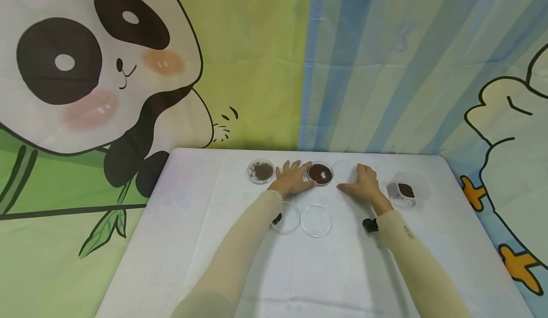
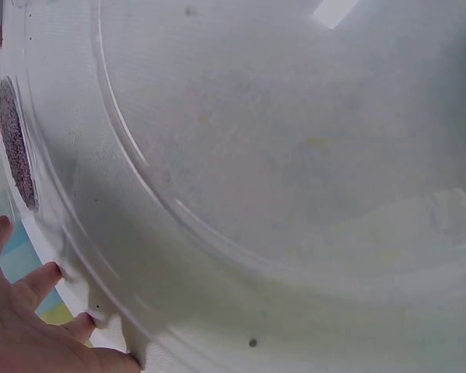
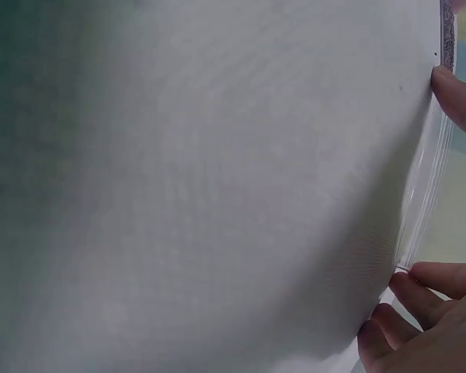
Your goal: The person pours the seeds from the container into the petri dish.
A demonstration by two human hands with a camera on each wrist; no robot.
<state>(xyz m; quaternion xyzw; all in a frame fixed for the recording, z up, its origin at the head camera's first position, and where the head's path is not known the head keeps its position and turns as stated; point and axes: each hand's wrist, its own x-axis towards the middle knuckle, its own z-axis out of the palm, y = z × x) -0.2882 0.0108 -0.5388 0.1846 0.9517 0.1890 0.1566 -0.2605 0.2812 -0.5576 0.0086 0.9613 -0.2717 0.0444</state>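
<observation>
**Fingertips on the rim, kept flat**

Watching from my station. The right hand (image 1: 365, 183) is grasping the clear dish (image 1: 344, 170) at its edge, thumb on the near side and fingers round the right side; its wrist view shows the thin rim between them. That dish is at the back of the white table (image 1: 171, 242), just right of the dark-grain dish (image 1: 320, 173).

Left hand (image 1: 293, 179): splayed, not clenched. Its thumb and forefinger lie along the left edge of the dark-grain dish; how hard they press, I cannot tell. The brown-grain dish (image 1: 260, 171) sits just beyond its other fingers.

My judgement: the step in hand is lining up the dishes. I would steady the filled one with light contact and shift the clear one by its rim, level and slow. A bump could scatter grains, and the clear wall is hard to see against white.

Caution: the left wrist is above the nearer clear round (image 1: 291, 223), with the other clear round (image 1: 316, 221) close by. I'd lift that wrist before withdrawing it. The grain cup (image 1: 404, 193) stands apart, right of the right hand.
</observation>
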